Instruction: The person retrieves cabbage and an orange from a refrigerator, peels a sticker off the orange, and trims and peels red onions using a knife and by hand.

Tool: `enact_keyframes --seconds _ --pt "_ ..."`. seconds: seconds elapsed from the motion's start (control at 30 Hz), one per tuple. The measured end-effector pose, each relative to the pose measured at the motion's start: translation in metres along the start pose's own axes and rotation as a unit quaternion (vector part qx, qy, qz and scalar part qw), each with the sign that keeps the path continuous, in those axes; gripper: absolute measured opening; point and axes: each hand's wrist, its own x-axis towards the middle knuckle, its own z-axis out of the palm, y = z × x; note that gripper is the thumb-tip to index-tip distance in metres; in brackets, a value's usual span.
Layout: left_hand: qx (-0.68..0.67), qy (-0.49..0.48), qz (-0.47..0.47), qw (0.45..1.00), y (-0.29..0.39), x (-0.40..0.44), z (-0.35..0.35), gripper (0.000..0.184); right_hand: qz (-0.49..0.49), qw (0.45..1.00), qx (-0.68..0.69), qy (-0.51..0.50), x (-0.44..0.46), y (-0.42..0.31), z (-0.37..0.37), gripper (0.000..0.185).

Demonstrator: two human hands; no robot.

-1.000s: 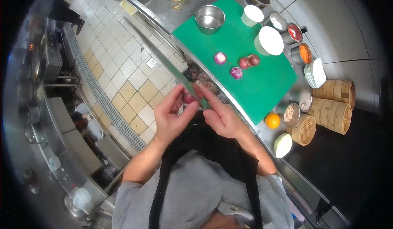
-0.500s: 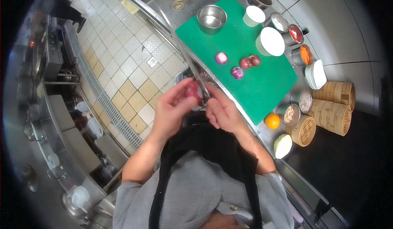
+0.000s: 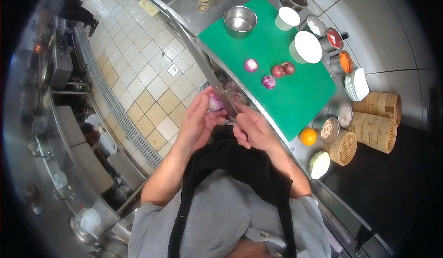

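Observation:
In my left hand (image 3: 198,123) is a red onion (image 3: 214,102), its purple and white side showing between the fingers. My right hand (image 3: 253,127) is closed round the handle of a long knife (image 3: 208,71), whose broad blade points up and left, close beside the onion. Below the blade, a bin with scraps (image 3: 236,92) shows partly at the counter edge. On the green cutting board (image 3: 290,105) lie two purple-white onions, one of them upper left (image 3: 251,65) and one lower (image 3: 269,82), beside darker red onions (image 3: 283,69).
A steel bowl (image 3: 240,22) and white bowls (image 3: 305,47) stand on the board. Along the wall are sauce containers (image 3: 334,39), stacked dishes (image 3: 356,83) and bamboo steamers (image 3: 374,125). An orange (image 3: 308,137) and a cabbage piece (image 3: 319,165) sit nearer. Another person's leg (image 3: 82,13) shows upper left.
The knife blade has turned from edge-on to show its broad side. My left hand has turned the onion, and its fingers have shifted around it. The view has moved slightly.

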Motion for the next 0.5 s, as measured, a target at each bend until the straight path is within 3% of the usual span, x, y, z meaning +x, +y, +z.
enact_keyframes --seconds 0.1,0.23,0.37,0.5 --pt "0.054 0.004 0.019 0.998 -0.001 -0.001 -0.013 0.047 0.012 0.999 0.043 0.013 -0.001 0.005 -0.005 0.051" --pt "0.010 -0.032 0.040 0.999 -0.004 -0.013 -0.018 0.045 0.013 0.998 0.061 0.003 -0.001 0.004 -0.007 0.053" --pt "-0.023 -0.085 0.034 0.996 0.005 -0.021 -0.014 0.045 0.023 0.996 0.056 0.060 0.002 0.011 -0.015 0.057" --pt "-0.050 -0.012 0.018 0.999 0.010 -0.011 -0.004 0.045 0.024 0.998 -0.003 0.064 0.001 0.010 -0.013 0.056"
